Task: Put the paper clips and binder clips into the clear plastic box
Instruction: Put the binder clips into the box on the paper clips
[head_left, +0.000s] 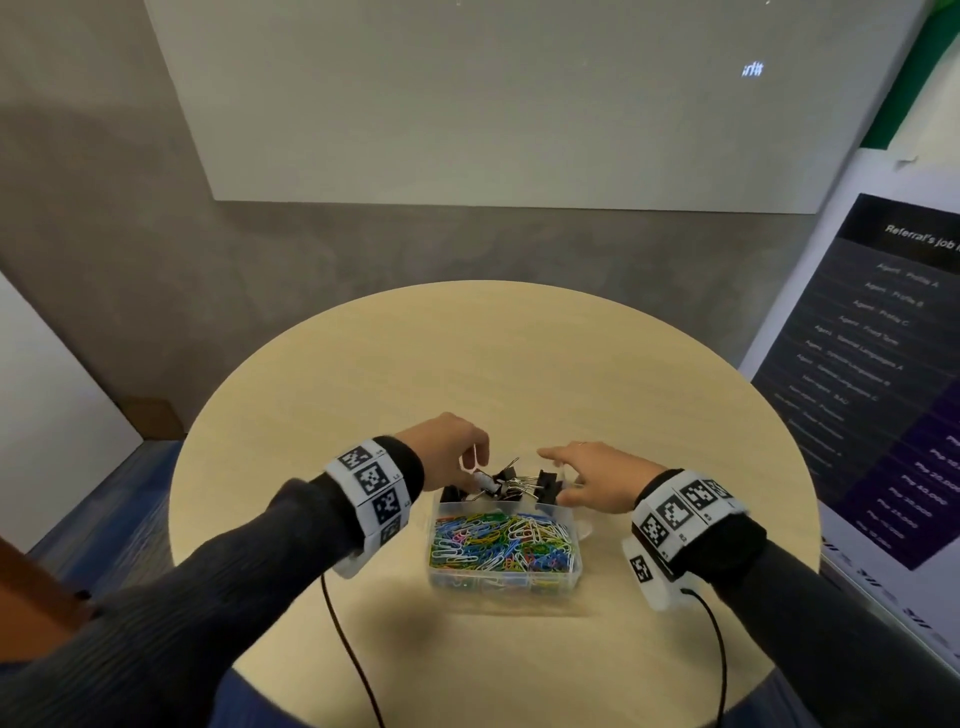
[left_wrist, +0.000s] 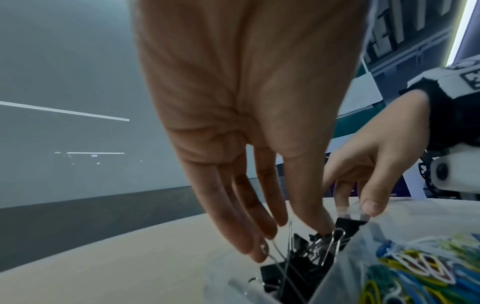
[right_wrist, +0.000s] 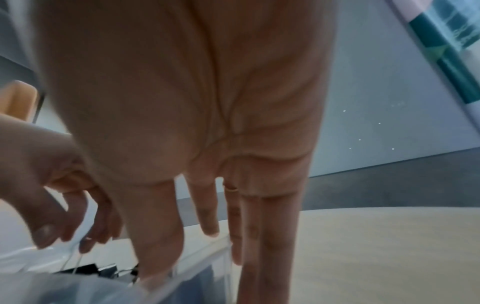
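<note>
The clear plastic box (head_left: 550, 581) sits on the round table. Its near compartment holds several coloured paper clips (head_left: 501, 540) (left_wrist: 420, 267), and its far compartment holds black binder clips (head_left: 519, 486) (left_wrist: 298, 265) (right_wrist: 91, 269). My left hand (head_left: 475, 467) (left_wrist: 293, 236) reaches down into the far compartment. Its straight fingertips (left_wrist: 259, 253) touch the clips' wire handles, and the thumb dips among the clips. My right hand (head_left: 558, 475) (right_wrist: 207, 242) lies against the box's far right corner with straight fingers. Its thumb sits at the rim (right_wrist: 202, 263) and its other fingers run down the outside.
The pale wooden table (head_left: 467, 364) has bare top all round the box. Two black cables (head_left: 343, 649) (head_left: 719, 649) run from my wrists over the near edge. A dark poster board (head_left: 883, 389) stands at the right. A whiteboard (head_left: 493, 104) hangs on the far wall.
</note>
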